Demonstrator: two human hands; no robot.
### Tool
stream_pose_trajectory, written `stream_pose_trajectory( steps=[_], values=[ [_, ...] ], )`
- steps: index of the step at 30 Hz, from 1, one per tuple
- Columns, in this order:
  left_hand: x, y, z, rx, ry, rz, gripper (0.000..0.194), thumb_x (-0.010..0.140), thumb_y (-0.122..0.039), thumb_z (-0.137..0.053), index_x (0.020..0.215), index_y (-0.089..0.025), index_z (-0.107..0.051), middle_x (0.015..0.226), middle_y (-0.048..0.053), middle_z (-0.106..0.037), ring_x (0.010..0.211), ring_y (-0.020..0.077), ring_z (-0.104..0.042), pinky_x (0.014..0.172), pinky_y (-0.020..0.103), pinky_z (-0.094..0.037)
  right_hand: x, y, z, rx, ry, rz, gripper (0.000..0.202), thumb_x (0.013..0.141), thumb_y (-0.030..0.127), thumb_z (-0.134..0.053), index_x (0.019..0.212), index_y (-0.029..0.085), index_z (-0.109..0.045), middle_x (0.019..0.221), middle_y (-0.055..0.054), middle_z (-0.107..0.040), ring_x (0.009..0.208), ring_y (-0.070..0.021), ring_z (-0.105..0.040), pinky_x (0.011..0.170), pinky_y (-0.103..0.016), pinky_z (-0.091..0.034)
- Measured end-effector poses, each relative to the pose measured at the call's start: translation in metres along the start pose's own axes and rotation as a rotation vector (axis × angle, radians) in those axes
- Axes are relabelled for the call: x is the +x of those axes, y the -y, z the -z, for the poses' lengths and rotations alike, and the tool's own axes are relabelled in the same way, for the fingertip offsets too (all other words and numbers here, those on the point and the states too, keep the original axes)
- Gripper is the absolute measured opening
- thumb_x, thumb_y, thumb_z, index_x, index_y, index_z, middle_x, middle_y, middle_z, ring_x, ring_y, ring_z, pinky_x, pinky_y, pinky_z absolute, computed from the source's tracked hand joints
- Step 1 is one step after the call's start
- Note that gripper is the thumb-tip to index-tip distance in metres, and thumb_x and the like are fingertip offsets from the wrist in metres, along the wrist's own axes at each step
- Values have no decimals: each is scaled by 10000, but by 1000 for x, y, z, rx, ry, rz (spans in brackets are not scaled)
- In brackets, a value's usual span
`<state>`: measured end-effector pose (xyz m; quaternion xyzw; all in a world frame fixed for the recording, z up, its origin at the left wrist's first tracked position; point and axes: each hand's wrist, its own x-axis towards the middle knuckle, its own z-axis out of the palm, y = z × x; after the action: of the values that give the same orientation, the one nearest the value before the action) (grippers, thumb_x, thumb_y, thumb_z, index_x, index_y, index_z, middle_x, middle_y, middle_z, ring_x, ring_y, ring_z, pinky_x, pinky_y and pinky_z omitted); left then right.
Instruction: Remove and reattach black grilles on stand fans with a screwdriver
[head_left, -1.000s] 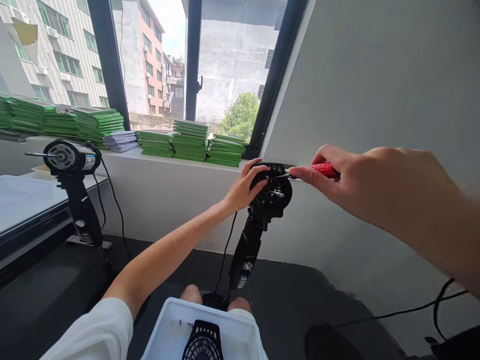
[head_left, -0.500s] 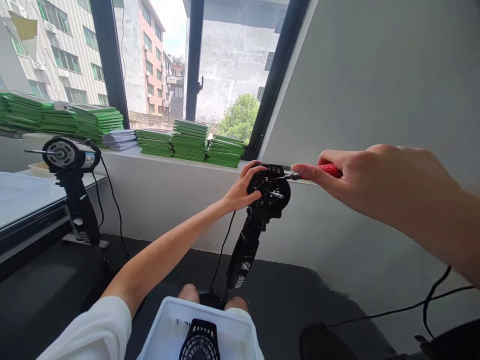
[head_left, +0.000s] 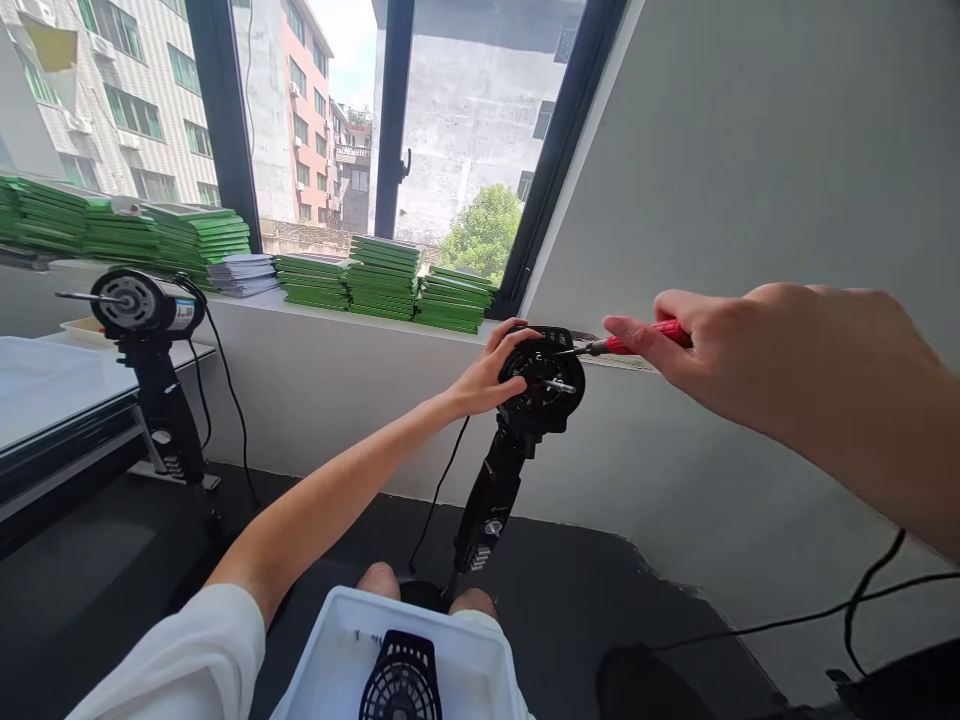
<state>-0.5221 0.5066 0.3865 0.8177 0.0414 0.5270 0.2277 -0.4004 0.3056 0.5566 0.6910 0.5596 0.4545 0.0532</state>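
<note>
A black fan motor head (head_left: 551,400) with a metal shaft stands on a black fan stand (head_left: 487,505) in front of me. My left hand (head_left: 499,370) is closed around the left side of the motor head, fingers over its top and thumb on its front. In my right hand (head_left: 750,330) is a red-handled screwdriver (head_left: 626,343), pinched between thumb and fingers. Its tip meets the upper front of the motor head; any screw there is too small to make out. A black slotted cover (head_left: 405,660) lies in the white plastic bin (head_left: 480,660) at my lap.
A second fan stand with a bare motor (head_left: 142,305) stands at the left beside a table (head_left: 67,400). Green stacks (head_left: 382,280) line the windowsill under the window. Black cables (head_left: 795,620) run along the floor and wall at the right.
My right hand has shifted slightly right, and its thumb has slid back, baring more of the red handle. My left hand stays on the motor head.
</note>
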Motion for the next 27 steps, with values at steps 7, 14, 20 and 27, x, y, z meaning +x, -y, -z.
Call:
stream_pose_trajectory(
  steps=[7,14,20,27],
  values=[
    [-1,-10,4,-105,-15,86,561,983,-507,-244,1388,-196,-476,1610,113,-299,1565,270,-232,1310,440,-200,-5,-1,-3,41,-47,79,713,1027,731,-72,1025,203,-550,559,-22,-554,468,-172,-477,494,-283,-278],
    [0,-7,2,-51,-11,75,578,978,-540,-228,1396,-206,-448,1609,107,-289,1558,255,-233,1300,405,-194,-10,3,-3,34,-6,178,836,984,790,12,1105,187,-554,456,40,-418,383,-143,-379,467,-268,-241],
    [1,-10,3,-51,7,95,550,972,-505,-263,1395,-206,-450,1608,111,-288,1560,248,-235,1302,403,-196,-12,2,-5,173,-3,218,1261,644,848,396,1135,175,-551,489,26,-455,378,-104,-367,478,-260,-243],
    [1,-11,4,-1,42,107,576,1007,-543,-199,1428,-226,-433,1633,96,-264,1555,257,-260,1301,415,-216,-14,2,-6,198,-16,146,1165,744,862,306,1092,191,-580,505,16,-464,417,-106,-359,505,-265,-257]
  ],
)
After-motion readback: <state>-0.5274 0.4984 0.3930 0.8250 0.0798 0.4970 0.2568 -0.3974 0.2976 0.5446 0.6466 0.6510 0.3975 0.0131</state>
